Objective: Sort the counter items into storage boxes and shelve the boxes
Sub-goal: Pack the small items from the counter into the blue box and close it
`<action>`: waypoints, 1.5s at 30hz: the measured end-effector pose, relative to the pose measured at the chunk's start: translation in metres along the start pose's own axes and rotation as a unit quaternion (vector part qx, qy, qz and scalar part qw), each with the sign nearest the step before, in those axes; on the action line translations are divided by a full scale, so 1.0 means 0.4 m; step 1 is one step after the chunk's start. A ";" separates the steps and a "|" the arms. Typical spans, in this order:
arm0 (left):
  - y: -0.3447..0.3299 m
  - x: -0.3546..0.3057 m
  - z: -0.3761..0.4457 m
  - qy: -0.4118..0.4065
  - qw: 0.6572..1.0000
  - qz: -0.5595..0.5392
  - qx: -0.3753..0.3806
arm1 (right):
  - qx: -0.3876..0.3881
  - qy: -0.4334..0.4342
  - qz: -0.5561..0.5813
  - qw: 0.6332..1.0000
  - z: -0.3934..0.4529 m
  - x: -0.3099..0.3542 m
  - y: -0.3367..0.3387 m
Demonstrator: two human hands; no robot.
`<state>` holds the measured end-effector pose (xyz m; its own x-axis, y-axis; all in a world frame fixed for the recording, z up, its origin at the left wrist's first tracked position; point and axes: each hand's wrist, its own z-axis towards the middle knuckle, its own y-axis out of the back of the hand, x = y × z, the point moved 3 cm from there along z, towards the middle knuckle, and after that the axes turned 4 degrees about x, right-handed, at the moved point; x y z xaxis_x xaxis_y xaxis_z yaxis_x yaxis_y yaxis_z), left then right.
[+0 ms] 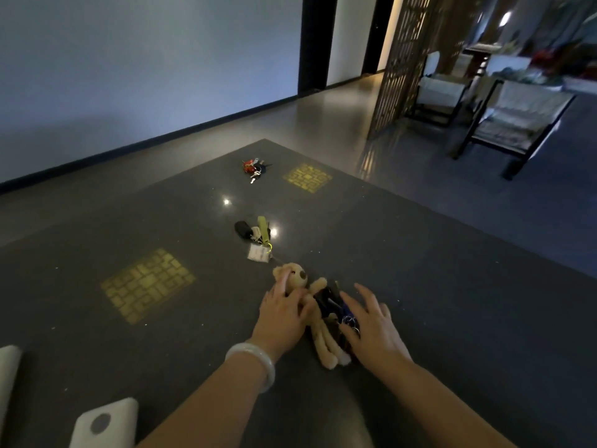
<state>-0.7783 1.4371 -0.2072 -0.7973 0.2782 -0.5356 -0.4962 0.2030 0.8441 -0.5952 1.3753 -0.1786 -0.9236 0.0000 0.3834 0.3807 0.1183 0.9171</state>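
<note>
Low in the centre of the frame, a plush bear [318, 315] lies on the dark bench [436, 302] with keys [347, 320] against its body. The bear's head is touched by the left hand [284, 315], fingers straight. The right hand [371, 328] is spread over the keys, nothing gripped. Two more key bunches [256, 236] [255, 168] lie farther up the frame.

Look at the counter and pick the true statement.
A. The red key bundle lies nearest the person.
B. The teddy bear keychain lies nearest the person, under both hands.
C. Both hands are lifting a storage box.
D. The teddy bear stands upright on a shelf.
B: the teddy bear keychain lies flat on the counter, the left hand touching its head and the right hand over its keys.
</note>
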 end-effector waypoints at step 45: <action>-0.344 -0.903 -0.459 -0.200 0.968 -0.125 0.083 | -0.211 -0.204 0.341 0.893 -0.900 -0.512 0.483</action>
<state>-0.4849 1.1362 -0.1256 -0.4469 0.5353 -0.7168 -0.5682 0.4490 0.6896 -0.3162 1.0408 -0.0408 -0.3779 0.3024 0.8751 0.7643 -0.4316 0.4792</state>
